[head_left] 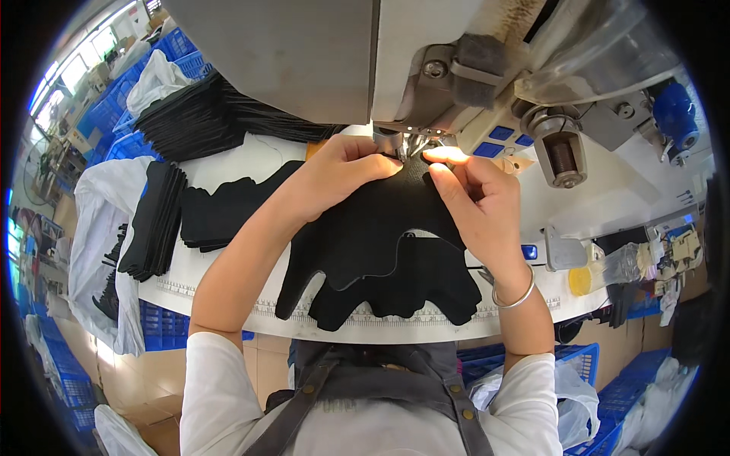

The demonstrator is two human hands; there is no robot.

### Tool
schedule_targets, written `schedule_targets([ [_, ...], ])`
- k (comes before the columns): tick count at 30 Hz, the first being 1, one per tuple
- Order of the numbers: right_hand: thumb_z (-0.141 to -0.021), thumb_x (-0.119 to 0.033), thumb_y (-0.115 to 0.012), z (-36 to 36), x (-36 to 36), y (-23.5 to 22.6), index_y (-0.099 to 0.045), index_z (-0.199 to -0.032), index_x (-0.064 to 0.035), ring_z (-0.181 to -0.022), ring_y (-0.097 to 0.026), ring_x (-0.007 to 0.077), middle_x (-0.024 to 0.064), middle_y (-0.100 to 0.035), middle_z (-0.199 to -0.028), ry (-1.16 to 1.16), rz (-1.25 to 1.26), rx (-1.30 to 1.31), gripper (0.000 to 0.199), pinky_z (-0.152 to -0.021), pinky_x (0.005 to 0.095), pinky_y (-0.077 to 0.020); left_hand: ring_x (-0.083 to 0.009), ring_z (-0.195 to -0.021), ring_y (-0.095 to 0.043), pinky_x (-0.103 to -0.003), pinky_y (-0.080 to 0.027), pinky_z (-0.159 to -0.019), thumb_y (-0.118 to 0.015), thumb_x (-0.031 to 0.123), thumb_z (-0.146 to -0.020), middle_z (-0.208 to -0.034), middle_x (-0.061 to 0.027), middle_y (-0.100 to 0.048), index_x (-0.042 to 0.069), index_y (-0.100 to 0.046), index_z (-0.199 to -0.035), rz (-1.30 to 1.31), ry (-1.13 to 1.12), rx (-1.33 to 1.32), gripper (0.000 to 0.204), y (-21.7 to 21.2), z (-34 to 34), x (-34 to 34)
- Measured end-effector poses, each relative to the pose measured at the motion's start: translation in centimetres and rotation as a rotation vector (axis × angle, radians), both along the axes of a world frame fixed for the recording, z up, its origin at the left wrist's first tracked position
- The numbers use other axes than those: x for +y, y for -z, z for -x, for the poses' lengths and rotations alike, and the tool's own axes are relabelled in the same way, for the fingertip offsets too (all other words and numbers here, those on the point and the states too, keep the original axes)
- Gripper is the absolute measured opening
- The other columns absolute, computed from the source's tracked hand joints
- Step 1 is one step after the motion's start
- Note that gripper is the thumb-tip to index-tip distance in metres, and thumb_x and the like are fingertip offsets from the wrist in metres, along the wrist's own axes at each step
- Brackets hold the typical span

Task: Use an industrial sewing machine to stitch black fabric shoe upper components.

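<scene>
A black cut fabric piece [357,220] with a curved outline lies under the presser foot [411,144] of a sewing machine [449,68]. My left hand [342,173] pinches its upper edge just left of the foot, thumb on top. On the other side of the foot, my right hand [479,194] grips the edge with thumb and index finger, fingertips lit by the machine lamp. A second black piece [395,285] lies partly beneath the first, near the table's front edge. The needle tip cannot be made out.
Black fabric stacks [194,118] and a smaller pile [232,209] lie on the left of the white table [266,323]. A bobbin in a metal holder [561,156] hangs at the right. A yellow-capped bottle [589,280] lies at the right edge. Blue crates [163,327] stand below.
</scene>
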State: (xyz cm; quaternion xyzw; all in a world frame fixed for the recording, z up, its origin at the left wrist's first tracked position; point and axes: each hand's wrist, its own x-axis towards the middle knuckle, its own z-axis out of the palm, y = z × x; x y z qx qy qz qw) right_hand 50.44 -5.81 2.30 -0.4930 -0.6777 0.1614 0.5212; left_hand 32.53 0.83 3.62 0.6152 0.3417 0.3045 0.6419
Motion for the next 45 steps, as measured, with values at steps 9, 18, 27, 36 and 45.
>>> schedule_targets([
  [9, -0.081, -0.009, -0.06, -0.3, -0.5, -0.2, -0.064, -0.092, -0.0027, -0.051, -0.026, -0.0002, -0.0088, -0.034, -0.057, -0.038, 0.037, 0.013, 0.013, -0.044, 0.0171, -0.02, -0.0037, -0.064, -0.047, -0.019, -0.039, -0.059, -0.057, 0.02, -0.08, -0.072, 0.0015, -0.055, -0.003, -0.06, -0.084, -0.149, 0.081, 0.072, 0.023, 0.2, 1.0, 0.8],
  [18, -0.077, -0.008, -0.062, -0.2, -0.1, 0.1, -0.064, -0.095, -0.0055, -0.052, -0.038, 0.0113, -0.0003, -0.042, -0.056, 0.18, -0.249, -0.29, 0.018, -0.051, 0.0231, -0.0322, -0.0057, -0.077, -0.053, -0.021, -0.043, -0.073, -0.061, 0.017, -0.078, -0.091, -0.0013, -0.061, -0.001, -0.052, -0.113, -0.11, 0.338, 0.213, 0.04, -0.5, 4.1, 0.8],
  [27, -0.068, -0.007, -0.066, -0.7, -2.1, 0.5, -0.059, -0.091, -0.0029, -0.089, -0.046, 0.0309, 0.0148, -0.049, -0.102, 0.313, -0.43, -0.414, 0.024, -0.074, 0.0348, -0.0388, -0.0034, -0.074, -0.052, -0.018, -0.044, -0.068, -0.058, 0.015, -0.081, -0.087, 0.0007, -0.059, -0.001, -0.05, -0.114, -0.04, 0.228, 0.11, 0.037, 0.0, 3.2, -0.6],
  [36, -0.067, -0.002, -0.063, 0.3, -5.5, 1.6, -0.059, -0.1, -0.0034, -0.08, -0.049, 0.0261, 0.0115, -0.053, -0.093, 0.131, -0.33, -0.344, 0.034, -0.066, 0.0329, -0.0393, -0.0033, -0.072, -0.051, -0.019, -0.045, -0.064, -0.055, 0.017, -0.084, -0.085, 0.0001, -0.059, -0.002, -0.054, -0.104, -0.015, 0.072, -0.053, 0.028, 0.7, 1.9, -1.8],
  [45, -0.075, -0.001, -0.062, 2.3, -8.4, 2.1, -0.045, -0.12, -0.0017, -0.055, -0.049, 0.0109, 0.0073, -0.054, -0.071, -0.266, 0.165, 0.082, 0.047, -0.052, 0.0211, -0.0414, -0.0007, -0.064, -0.047, -0.018, -0.04, -0.054, -0.054, 0.02, -0.085, -0.07, 0.0032, -0.055, -0.001, -0.056, -0.086, -0.162, -0.111, -0.043, 0.021, 2.1, 1.1, -3.4],
])
